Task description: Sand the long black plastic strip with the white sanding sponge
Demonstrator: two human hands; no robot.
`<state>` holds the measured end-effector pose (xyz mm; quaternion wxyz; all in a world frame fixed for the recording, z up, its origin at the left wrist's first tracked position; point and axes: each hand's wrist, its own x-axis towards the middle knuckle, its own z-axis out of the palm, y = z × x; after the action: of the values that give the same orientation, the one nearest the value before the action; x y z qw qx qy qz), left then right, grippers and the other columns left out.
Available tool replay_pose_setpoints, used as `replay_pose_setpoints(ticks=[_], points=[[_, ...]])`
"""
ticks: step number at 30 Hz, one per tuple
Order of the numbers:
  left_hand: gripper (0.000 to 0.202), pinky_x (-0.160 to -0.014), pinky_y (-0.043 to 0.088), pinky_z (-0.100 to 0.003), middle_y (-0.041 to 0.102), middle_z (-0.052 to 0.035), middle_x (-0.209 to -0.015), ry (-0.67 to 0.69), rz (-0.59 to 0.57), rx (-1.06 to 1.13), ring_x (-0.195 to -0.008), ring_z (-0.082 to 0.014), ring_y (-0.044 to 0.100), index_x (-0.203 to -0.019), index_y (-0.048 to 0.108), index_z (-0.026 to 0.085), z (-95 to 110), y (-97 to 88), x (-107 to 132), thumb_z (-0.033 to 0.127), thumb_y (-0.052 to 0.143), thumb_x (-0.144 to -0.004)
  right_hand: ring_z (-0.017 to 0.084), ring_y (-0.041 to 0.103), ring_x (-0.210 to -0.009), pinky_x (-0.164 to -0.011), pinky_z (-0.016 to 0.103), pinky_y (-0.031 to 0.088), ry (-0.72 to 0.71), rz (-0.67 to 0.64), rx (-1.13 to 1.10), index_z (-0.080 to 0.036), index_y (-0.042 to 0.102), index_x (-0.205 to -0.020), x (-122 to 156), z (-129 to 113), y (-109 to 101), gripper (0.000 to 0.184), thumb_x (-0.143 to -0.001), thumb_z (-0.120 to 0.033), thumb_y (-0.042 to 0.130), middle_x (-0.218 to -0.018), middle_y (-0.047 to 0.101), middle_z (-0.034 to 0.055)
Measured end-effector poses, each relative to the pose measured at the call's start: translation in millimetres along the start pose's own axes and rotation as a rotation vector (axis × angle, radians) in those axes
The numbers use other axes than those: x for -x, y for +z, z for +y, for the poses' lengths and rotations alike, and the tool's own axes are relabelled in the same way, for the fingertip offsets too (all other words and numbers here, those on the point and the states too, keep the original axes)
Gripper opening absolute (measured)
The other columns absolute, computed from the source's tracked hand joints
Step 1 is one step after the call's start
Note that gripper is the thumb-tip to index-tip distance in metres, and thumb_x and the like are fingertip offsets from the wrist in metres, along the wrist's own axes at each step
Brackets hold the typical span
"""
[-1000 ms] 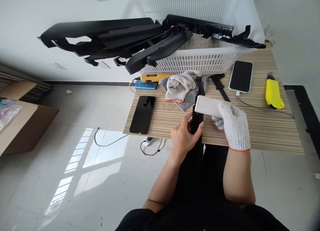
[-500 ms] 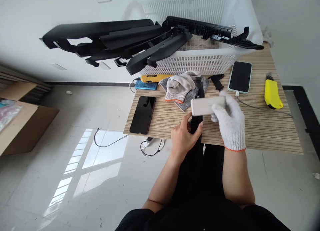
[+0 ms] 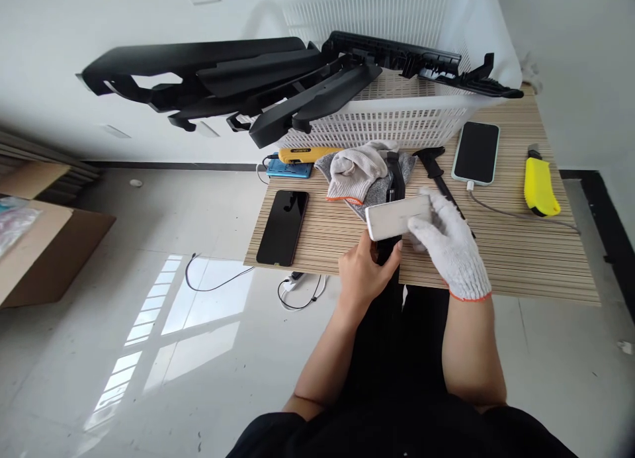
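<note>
My bare left hand [image 3: 366, 269] is closed round a long black plastic part [image 3: 394, 177], thumb and forefinger on either side. The part runs from the grey cloth [image 3: 367, 210] over the table's near edge toward my lap. In a white knitted glove with an orange cuff, my right hand [image 3: 449, 246] grips a flat white rectangular block [image 3: 391, 220]. That block lies across the black part just above my left fingertips and hides some of it; whether they touch I cannot tell. Beyond the right hand is a slim black T-shaped piece [image 3: 434, 167], partly covered by the glove.
A white slatted basket [image 3: 397, 122] at the back holds several black plastic panels [image 3: 248, 71], jutting out leftward. On the striped table [image 3: 520, 259] lie a dark phone [image 3: 282, 228], a cabled phone [image 3: 476, 152], a yellow cutter [image 3: 542, 185], a crumpled glove [image 3: 358, 173] and a yellow tool [image 3: 307, 155].
My right hand has moved the white block slightly left and toward me, tilting it. More of the black T-shaped piece now shows. The left hand has stayed in place.
</note>
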<state>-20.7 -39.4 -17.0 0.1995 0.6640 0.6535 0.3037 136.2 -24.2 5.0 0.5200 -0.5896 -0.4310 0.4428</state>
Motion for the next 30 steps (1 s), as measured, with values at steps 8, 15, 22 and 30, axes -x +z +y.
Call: replay_pose_setpoints(ticks=[8, 15, 22, 30], points=[[0.039, -0.055, 0.032, -0.023, 0.056, 0.0055, -0.057, 0.030, 0.015, 0.012, -0.049, -0.0114, 0.052, -0.103, 0.069, 0.020, -1.3, 1.2, 0.8, 0.054, 0.068, -0.086, 0.013, 0.060, -0.063, -0.049, 0.026, 0.055, 0.073, 0.071, -0.021, -0.027, 0.057, -0.142, 0.7, -6.8, 2.1, 0.065, -0.081, -0.038, 0.074, -0.096, 0.069, 0.0031], [0.043, -0.056, 0.033, -0.023, 0.057, 0.0057, -0.059, 0.018, 0.001, 0.015, -0.051, -0.0114, 0.054, -0.114, 0.069, 0.021, -1.2, 0.3, 0.6, 0.053, 0.069, -0.085, 0.012, 0.056, -0.056, -0.044, 0.023, 0.049, 0.086, 0.098, -0.015, -0.025, 0.060, -0.138, -0.1, -8.7, -2.7, 0.062, -0.079, -0.034, 0.075, -0.086, 0.068, 0.0010], [0.045, -0.057, 0.035, -0.023, 0.058, 0.0061, -0.059, 0.009, -0.006, 0.017, -0.051, -0.0119, 0.054, -0.118, 0.068, 0.022, -0.6, -0.1, 0.8, 0.053, 0.070, -0.085, 0.010, 0.056, -0.048, -0.039, 0.020, 0.047, 0.132, 0.164, 0.019, -0.020, 0.072, -0.113, 2.4, -11.6, -7.8, 0.038, -0.080, -0.038, 0.076, -0.073, 0.070, 0.0005], [0.046, -0.058, 0.036, -0.023, 0.059, 0.0062, -0.060, -0.004, -0.018, 0.026, -0.052, -0.0117, 0.055, -0.121, 0.067, 0.023, 0.9, -1.7, 1.5, 0.053, 0.069, -0.086, 0.008, 0.036, -0.027, -0.026, 0.018, 0.024, 0.107, 0.130, -0.331, -0.024, 0.068, -0.095, 15.9, -15.4, -17.6, 0.026, -0.082, -0.045, 0.075, -0.043, 0.053, -0.0077]])
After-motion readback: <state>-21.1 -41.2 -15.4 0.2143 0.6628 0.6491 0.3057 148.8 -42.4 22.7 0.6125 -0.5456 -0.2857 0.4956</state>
